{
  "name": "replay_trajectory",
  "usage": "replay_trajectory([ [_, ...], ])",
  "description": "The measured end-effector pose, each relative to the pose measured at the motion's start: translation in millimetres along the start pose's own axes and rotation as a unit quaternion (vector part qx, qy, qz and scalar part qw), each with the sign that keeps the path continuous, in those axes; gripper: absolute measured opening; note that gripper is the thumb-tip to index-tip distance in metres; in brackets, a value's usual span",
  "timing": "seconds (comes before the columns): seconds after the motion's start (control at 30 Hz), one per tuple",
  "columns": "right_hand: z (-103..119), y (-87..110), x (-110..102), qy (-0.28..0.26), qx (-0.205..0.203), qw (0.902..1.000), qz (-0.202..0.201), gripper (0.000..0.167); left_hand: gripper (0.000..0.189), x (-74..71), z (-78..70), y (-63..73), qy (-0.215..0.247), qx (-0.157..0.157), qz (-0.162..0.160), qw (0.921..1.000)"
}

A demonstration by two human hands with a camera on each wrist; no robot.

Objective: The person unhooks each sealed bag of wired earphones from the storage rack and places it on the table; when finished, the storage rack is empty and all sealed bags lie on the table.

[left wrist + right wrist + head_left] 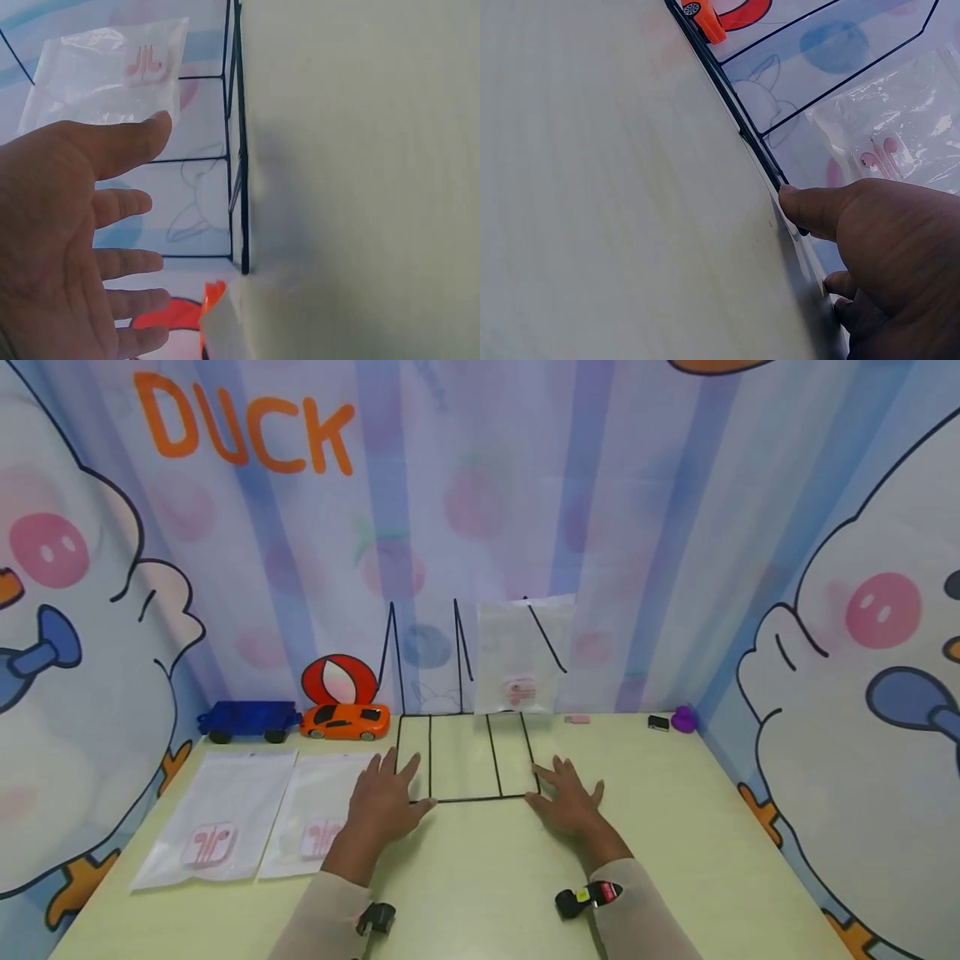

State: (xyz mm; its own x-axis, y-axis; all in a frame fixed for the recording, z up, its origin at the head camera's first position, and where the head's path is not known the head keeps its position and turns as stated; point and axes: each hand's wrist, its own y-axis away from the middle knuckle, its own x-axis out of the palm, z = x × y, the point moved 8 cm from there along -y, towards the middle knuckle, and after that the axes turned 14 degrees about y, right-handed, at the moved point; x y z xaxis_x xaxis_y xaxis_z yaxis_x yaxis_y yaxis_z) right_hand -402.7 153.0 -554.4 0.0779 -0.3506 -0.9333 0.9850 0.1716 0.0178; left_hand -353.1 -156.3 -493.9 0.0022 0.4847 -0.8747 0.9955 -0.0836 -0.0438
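A black wire display rack (480,799) stands on the table against the backdrop, with its upright hooks at the back. From its right-hand hook hangs a clear plastic bag (510,643) with a pair of pink earphones (521,692) inside. My left hand (384,802) is over the rack's front left corner, fingers spread and holding nothing. At the front right corner is my right hand (570,802), its fingers extended. In the right wrist view the thumb (810,208) touches the end of the base wire.
Two more bagged earphone packs, one outer (225,802) and one inner (315,785), lie at left. Behind them stand a blue toy wagon (247,720) and an orange toy car (347,722). A pink eraser-like block (577,719), small black object (658,722) and purple toy (683,719) sit back right.
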Motion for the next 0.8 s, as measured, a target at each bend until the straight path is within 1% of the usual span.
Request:
replay_trajectory([
  [0.1, 1, 0.9, -1, -0.003, 0.002, 1.0, -0.002, 0.06, 0.078, 8.8, -7.7, -5.8, 0.008, 0.011, -0.003, 0.9999],
  [0.3, 1, 2.1, -2, -0.002, 0.004, 1.0, -0.001, 0.061, 0.074, 23.5, -15.6, -11.8, 0.051, 0.012, -0.004, 0.9986],
  [0.47, -1, 2.6, 1, -0.002, 0.007, 1.0, 0.0, 0.06, 0.071, 33.4, -14.5, -16.5, 0.098, 0.011, -0.01, 0.9951],
  [0.57, -1, 2.5, 2, 0.0, 0.006, 1.0, 0.002, 0.06, 0.071, 40.7, -12.4, -20.7, 0.116, 0.007, -0.009, 0.9931],
  [0.73, -2, 1.2, 1, 0.001, 0.004, 1.0, 0.0, 0.06, 0.071, 47.7, -12.1, -26.1, 0.109, 0.003, -0.003, 0.994],
  [0.8, -2, 0.8, 1, 0.0, 0.004, 1.0, -0.001, 0.06, 0.07, 49.9, -11.6, -27.0, 0.113, 0.003, -0.004, 0.9935],
])
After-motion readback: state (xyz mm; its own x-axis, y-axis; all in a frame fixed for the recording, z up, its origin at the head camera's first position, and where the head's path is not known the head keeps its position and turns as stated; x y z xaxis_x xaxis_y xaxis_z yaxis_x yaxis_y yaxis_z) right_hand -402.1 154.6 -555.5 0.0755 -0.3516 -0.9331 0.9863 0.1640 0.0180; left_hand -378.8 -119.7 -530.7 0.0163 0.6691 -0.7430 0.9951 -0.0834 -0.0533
